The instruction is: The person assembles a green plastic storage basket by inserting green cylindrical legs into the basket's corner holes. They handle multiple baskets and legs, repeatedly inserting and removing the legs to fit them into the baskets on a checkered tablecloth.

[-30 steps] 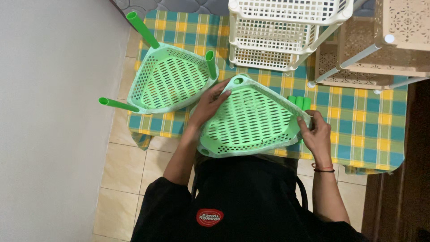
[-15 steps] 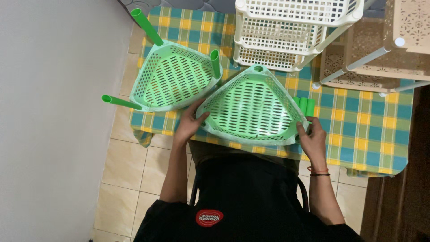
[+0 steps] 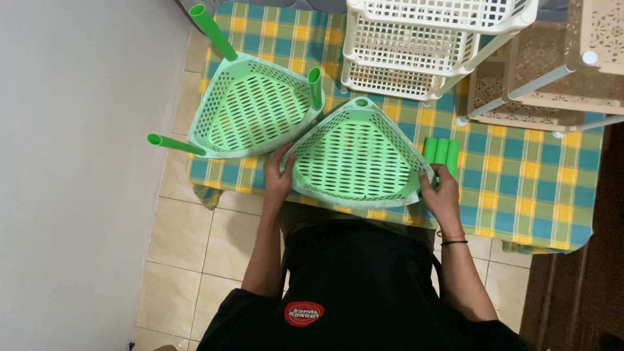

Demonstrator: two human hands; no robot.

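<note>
Green perforated plastic fills the middle of the head view, the only view. Two mint-green triangular plastic baskets lie side by side on a desk (image 3: 520, 195) covered with a blue, yellow and green checked cloth.

The nearer triangular basket (image 3: 354, 156) sits at the front edge of the desk, open side up, with a round socket at its far corner. The person's left hand (image 3: 279, 179) holds its left corner, fingers curled over the rim. The right hand (image 3: 439, 195) holds its right corner, fingers closed on the rim in the same way. Both hands are grasping this one basket.

The second triangular basket (image 3: 250, 107) lies to the left and a little farther back, its edge touching or just beside the held one. Three bright green plastic tubes stand out of its corners: one at the far corner (image 3: 211, 29), one at the left (image 3: 172, 144), one at the right (image 3: 315, 86).

Three more loose green tubes (image 3: 442, 151) lie together on the cloth, just beside the right hand.

At the back of the desk stand two tiered racks: a cream plastic lattice rack (image 3: 409, 45) and a beige patterned rack (image 3: 552, 84) to its right.

Below the desk are pale floor tiles (image 3: 188, 240), and a white wall (image 3: 78, 162) runs along the left.
</note>
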